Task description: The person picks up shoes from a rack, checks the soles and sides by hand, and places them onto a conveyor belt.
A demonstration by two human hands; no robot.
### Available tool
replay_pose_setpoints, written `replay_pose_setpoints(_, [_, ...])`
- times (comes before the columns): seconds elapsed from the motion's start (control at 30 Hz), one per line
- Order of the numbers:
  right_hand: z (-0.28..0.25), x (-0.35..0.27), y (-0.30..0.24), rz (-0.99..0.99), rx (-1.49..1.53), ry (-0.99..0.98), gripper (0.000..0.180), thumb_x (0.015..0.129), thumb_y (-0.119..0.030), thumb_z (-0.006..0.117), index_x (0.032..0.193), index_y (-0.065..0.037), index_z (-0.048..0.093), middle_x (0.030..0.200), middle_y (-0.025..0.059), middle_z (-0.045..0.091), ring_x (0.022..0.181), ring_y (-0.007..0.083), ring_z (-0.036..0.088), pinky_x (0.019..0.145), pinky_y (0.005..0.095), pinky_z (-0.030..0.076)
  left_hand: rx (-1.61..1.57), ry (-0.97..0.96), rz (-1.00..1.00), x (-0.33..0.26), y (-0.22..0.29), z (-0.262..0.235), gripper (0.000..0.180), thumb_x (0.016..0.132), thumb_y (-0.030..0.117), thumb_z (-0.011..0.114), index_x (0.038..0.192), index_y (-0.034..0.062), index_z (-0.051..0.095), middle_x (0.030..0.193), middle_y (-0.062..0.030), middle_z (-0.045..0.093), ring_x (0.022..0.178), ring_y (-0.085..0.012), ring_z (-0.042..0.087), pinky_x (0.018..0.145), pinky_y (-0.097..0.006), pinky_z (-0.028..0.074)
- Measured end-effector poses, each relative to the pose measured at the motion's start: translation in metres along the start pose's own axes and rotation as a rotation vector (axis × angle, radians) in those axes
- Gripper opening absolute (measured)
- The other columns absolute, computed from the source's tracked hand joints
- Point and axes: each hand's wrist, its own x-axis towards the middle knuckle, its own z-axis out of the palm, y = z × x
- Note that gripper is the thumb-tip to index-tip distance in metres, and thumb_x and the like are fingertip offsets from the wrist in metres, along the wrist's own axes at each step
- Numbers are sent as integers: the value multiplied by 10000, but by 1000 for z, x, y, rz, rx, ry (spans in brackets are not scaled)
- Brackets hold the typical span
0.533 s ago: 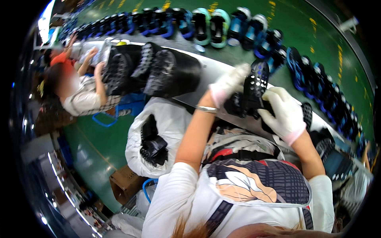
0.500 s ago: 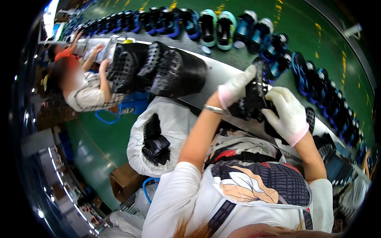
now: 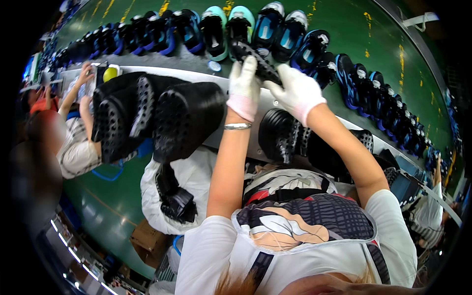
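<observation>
My left hand (image 3: 244,88), in a white glove, pinches a black perforated insole (image 3: 261,63) by its left side. My right hand (image 3: 296,91), also gloved in white, has its fingers closed on the insole's right end. I hold it tilted, just over the heel of the right mint-green shoe (image 3: 241,22). Beside that shoe stands another mint-green shoe (image 3: 214,34), its dark inside facing up. Below my hands, a small stack of black insoles (image 3: 276,130) lies on the white ledge. Part of the held insole is hidden by my fingers.
Several blue-black shoes (image 3: 268,27) curve in a line along the grey belt (image 3: 196,61). Large stacks of black perforated insoles (image 3: 184,118) rest at left, above a white sack (image 3: 152,182). A co-worker (image 3: 81,147) sits farther left. A cardboard box (image 3: 147,241) stands on the green floor.
Both hands have moved up and left with the insole, from over the ledge to the mint-green shoes. My view has shifted, so the shoe line sits farther left.
</observation>
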Motion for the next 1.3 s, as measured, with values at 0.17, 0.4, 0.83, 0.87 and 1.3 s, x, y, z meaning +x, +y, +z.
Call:
replay_pose_setpoints(0.17, [-13, 41, -6, 40, 88, -189, 437, 863, -442, 514, 914, -14, 585, 771, 209, 651, 779, 384, 640, 727, 446, 512, 535, 239, 89, 33, 1, -30, 276, 944, 215, 560, 1110, -3, 595, 1079, -105, 604, 972, -207, 585, 867, -311, 452])
replay_pose_setpoints(0.4, [-13, 131, 4, 72, 75, -382, 608, 787, -517, 495, 883, 54, 680, 842, 249, 659, 828, 365, 649, 770, 398, 502, 1647, 138, 447, 61, -9, -55, 250, 837, 95, 566, 1081, 77, 620, 1153, -99, 580, 973, -350, 540, 870, -432, 457])
replay_pose_setpoints(0.83, [74, 214, -35, 47, -379, -127, 263, 849, -207, 548, 1030, -123, 718, 1071, 120, 686, 990, 292, 662, 821, 404, 527, 1716, 297, -375, 125, -7, -48, 227, 866, 192, 591, 1009, 49, 695, 1085, -204, 654, 1032, -357, 629, 833, -404, 533])
replay_pose_setpoints(0.87, [76, 217, -32, 27, -395, -134, 262, 836, -171, 566, 1046, -135, 719, 1093, 100, 685, 1006, 276, 662, 812, 400, 532, 1762, 262, -417, 127, -5, -44, 228, 865, 201, 597, 1007, 57, 702, 1082, -198, 658, 1030, -355, 630, 824, -399, 538])
replay_pose_setpoints(1.3, [83, 248, -28, -234, -603, -51, 269, 788, -138, 645, 1045, -147, 724, 1074, 60, 697, 999, 244, 661, 786, 374, 533, 2035, 124, -488, 128, 16, -20, 206, 860, 174, 596, 1010, 105, 718, 1106, -120, 674, 1026, -288, 654, 810, -373, 541])
